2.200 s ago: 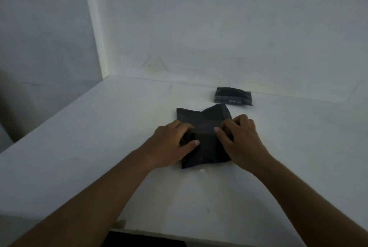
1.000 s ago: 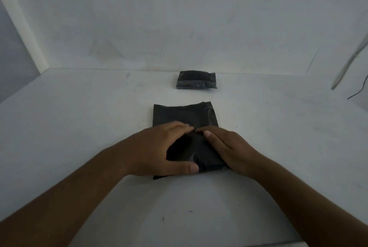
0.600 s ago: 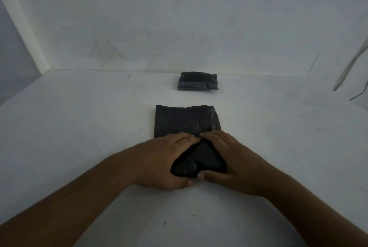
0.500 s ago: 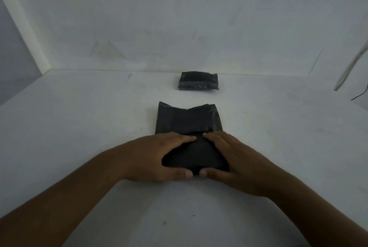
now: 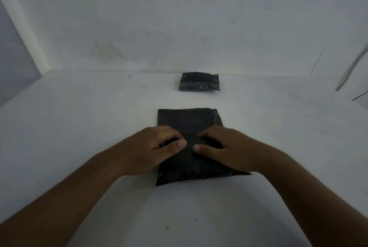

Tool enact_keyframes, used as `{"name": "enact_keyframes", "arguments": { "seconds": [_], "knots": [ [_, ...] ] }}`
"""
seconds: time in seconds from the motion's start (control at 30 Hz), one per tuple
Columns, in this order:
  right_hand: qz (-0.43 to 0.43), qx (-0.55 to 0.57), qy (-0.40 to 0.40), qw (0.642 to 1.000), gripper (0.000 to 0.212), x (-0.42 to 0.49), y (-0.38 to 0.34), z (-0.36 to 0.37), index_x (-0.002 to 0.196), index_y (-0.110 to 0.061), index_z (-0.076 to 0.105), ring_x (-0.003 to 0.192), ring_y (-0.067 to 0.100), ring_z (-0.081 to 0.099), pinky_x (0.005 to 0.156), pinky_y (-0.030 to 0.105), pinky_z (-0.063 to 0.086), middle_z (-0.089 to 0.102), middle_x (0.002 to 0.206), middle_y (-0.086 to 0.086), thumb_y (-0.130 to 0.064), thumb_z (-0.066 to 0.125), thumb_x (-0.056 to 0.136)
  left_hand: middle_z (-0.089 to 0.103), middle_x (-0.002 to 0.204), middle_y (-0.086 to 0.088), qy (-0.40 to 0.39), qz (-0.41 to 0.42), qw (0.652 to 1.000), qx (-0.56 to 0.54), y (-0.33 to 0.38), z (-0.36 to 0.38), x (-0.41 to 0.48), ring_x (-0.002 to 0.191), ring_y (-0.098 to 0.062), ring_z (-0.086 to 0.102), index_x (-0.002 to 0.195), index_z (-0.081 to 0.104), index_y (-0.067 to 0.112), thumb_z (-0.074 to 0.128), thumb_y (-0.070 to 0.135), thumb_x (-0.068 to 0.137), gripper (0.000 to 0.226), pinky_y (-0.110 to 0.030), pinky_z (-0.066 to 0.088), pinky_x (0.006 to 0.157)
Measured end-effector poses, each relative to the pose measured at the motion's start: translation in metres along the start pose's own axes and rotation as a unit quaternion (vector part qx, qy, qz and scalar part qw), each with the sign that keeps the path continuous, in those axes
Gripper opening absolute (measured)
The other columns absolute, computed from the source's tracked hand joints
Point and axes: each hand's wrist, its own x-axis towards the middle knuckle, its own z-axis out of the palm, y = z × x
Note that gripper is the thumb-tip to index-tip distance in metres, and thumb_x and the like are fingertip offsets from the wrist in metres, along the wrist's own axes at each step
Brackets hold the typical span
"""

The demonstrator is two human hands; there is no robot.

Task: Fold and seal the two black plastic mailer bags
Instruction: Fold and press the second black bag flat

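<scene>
While both hands [image 5: 191, 147] press black mailer [image 5: 189, 121], no writing legible.

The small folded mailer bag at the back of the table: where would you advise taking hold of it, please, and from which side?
I would probably take the small folded mailer bag by its two short ends, coming from above and from the near side. It lies flat as a compact, wide packet close to the wall, so the far side offers little room. Both hands are now on the larger bag.

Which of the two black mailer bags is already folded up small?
The far bag by the wall: it is a compact bundle, untouched. The near bag lies larger and flatter under both hands.
</scene>
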Motion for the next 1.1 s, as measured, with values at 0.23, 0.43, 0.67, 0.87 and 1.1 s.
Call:
{"name": "enact_keyframes", "arguments": {
  "seconds": [0.23,0.43,0.67,0.87,1.1],
  "knots": [
    [0.014,0.010,-0.011,1.000,0.087,-0.017,0.015,0.001,0.148,-0.043,0.029,0.125,0.003,0.043,0.106,0.025,0.038,0.041,0.146,-0.017,-0.089,0.031,0.075,0.054,0.139,0.028,0.022,-0.045,0.985,-0.162,-0.030,0.001,-0.017,0.133,0.009,0.044,0.131,0.061,0.036,0.023,0.088,0.082,0.081,-0.022,0.033,0.112],
    [-0.006,0.068,-0.030,0.997,0.087,-0.020,0.027,0.005,0.148,-0.052,0.020,0.130,-0.003,0.036,0.112,0.028,0.034,0.033,0.147,-0.026,-0.093,0.028,0.073,0.057,0.135,0.028,-0.005,-0.029,0.996,-0.079,-0.029,-0.012,-0.014,0.127,0.009,0.049,0.134,0.056,0.038,0.024,0.086,0.083,0.078,-0.024,0.041,0.108],
    [-0.032,0.224,0.000,0.974,0.092,-0.039,0.038,0.000,0.146,-0.057,0.025,0.139,-0.003,0.033,0.116,0.038,0.032,0.034,0.149,-0.030,-0.080,0.065,0.066,0.041,0.150,0.029,-0.020,-0.010,1.000,0.004,-0.031,-0.019,-0.034,0.140,0.009,0.034,0.142,0.043,0.050,0.052,0.046,0.080,0.063,-0.034,0.034,0.116],
    [-0.043,0.074,-0.019,0.996,0.117,-0.045,0.041,0.011,0.145,-0.061,0.008,0.138,-0.004,0.027,0.116,0.035,0.034,0.021,0.148,-0.034,-0.079,0.078,0.053,0.022,0.145,0.048,-0.078,0.009,0.989,0.128,-0.025,-0.012,-0.043,0.134,0.030,-0.003,0.138,0.010,0.073,0.059,0.068,0.069,0.084,-0.004,0.001,0.113],
    [-0.032,0.053,0.012,0.998,0.093,-0.040,0.045,0.016,0.143,-0.057,0.016,0.127,-0.003,0.040,0.109,0.031,0.041,0.035,0.142,-0.028,-0.083,0.062,0.065,0.047,0.136,0.034,0.017,0.052,0.989,0.140,-0.030,-0.001,-0.029,0.125,0.026,0.031,0.141,0.040,0.045,0.065,0.075,0.070,0.081,-0.010,0.004,0.117]
  ]
}}
